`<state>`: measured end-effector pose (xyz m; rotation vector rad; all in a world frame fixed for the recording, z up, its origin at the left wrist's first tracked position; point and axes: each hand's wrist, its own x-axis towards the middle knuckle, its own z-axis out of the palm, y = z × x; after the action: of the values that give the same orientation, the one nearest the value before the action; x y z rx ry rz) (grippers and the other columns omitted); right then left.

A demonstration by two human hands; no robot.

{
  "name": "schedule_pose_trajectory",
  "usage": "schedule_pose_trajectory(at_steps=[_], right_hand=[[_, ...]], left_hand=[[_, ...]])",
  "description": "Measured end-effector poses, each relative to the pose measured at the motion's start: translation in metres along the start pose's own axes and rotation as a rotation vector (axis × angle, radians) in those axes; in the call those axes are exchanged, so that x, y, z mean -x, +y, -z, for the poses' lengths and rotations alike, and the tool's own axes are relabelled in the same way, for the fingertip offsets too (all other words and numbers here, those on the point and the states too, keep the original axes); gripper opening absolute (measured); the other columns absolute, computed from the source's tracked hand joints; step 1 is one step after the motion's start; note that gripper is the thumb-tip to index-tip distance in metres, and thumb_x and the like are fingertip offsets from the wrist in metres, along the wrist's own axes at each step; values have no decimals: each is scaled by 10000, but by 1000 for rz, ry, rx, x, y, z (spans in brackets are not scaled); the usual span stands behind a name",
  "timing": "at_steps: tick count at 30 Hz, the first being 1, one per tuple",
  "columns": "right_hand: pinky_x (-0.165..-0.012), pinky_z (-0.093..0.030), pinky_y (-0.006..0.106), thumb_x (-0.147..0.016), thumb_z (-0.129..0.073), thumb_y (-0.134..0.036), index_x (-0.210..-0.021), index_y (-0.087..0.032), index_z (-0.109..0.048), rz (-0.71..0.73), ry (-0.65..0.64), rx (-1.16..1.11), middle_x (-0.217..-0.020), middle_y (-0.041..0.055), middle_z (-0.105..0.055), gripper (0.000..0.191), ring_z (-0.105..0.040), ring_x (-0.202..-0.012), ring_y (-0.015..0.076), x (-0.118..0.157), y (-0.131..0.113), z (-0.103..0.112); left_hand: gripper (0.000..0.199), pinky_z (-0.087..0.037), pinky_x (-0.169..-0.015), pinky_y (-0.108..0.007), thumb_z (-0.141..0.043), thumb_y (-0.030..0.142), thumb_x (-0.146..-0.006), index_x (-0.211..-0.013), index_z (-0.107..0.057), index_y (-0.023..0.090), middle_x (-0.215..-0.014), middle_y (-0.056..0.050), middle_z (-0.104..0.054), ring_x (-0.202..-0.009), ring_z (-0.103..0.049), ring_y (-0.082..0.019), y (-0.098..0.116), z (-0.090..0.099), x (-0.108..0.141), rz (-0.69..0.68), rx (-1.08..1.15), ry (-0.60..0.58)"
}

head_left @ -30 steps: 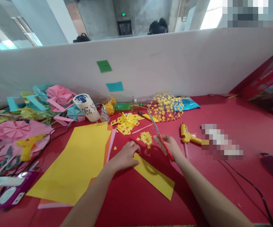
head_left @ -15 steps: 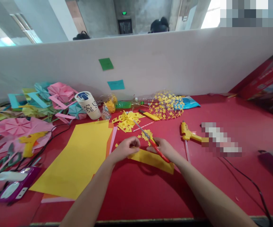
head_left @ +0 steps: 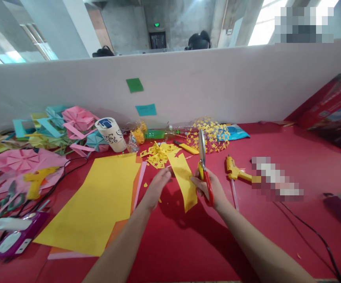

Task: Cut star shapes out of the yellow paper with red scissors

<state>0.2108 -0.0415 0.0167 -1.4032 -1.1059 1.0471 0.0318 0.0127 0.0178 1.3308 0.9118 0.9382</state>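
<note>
Red-and-yellow-handled scissors are in my right hand, their blades pointing up and away. Between the same hand's thumb and fingers is the right edge of a long yellow paper strip, which stands slanted and slightly curved above the table. My left hand is beside the strip's left edge, its fingers loosely bent and partly shaded; no object shows in it. Behind the strip lies a pile of yellow paper scraps. Large yellow sheets lie left of my left hand, over orange and pink paper.
A yellow cutter, a star-covered clear ball and a white cup stand or lie toward the partition. At right is a yellow glue gun; another lies at left near folded pink paper.
The strip has turned from lying sideways to pointing away from me. The scissors have swung upright in my right hand. My left hand has moved slightly left, off the strip's end.
</note>
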Motion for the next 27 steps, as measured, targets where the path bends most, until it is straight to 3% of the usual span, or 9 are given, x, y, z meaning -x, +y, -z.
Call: schedule_pose_trajectory(at_steps=[1, 5, 9, 15, 21, 27], right_hand=[[-359, -315, 200, -755, -596, -465, -771, -234, -413, -1, -6, -6, -487, -110, -388, 296, -408, -358, 94, 1, 0, -2], [-378, -346, 211, -759, -592, -489, -766, -230, -428, -5, -82, 15, -524, -89, -449, 307, -415, -373, 94, 3, 1, -7], [-411, -330, 217, -808, -570, -519, -715, -230, -413, -3, -175, 109, -540, -72, -464, 341, -405, -405, 97, 2, 1, 1], [-520, -341, 226, -821, -636, -501, -735, -217, -444, 16, -337, 335, -627, -67, -433, 353, -405, -551, 120, 3, 3, 9], [-509, -282, 241, -850, -579, -540, -678, -228, -389, 2, -403, 546, -593, -60, -397, 403, -382, -532, 133, 6, 7, 3], [-549, -303, 261, -852, -561, -538, -723, -228, -417, -10, -444, 651, -627, -36, -466, 365, -446, -564, 163, 7, 3, 4]], left_hand=[[331, -471, -842, -317, -608, 455, -817, -991, -660, 179, -1009, -79, -700, -931, -631, -209, 1, -8, 2, 22, 71, -52], [203, -464, -702, -259, -656, 385, -792, -824, -646, 184, -831, -13, -699, -750, -618, -158, -1, -20, -5, 53, 202, 121], [157, -448, -617, -233, -664, 333, -771, -794, -629, 181, -723, 19, -666, -630, -588, -127, -5, -2, -15, 57, 220, 185], [251, -453, -560, -232, -727, 350, -710, -850, -638, 162, -672, 18, -665, -555, -599, -125, -5, 24, -15, 47, 232, 309], [257, -507, -645, -255, -713, 358, -739, -900, -659, 165, -767, -12, -706, -655, -651, -148, -6, 26, -12, -9, 249, 379], [213, -486, -595, -228, -705, 344, -758, -875, -663, 171, -739, 2, -685, -641, -626, -139, -3, 26, -8, -55, 224, 434]])
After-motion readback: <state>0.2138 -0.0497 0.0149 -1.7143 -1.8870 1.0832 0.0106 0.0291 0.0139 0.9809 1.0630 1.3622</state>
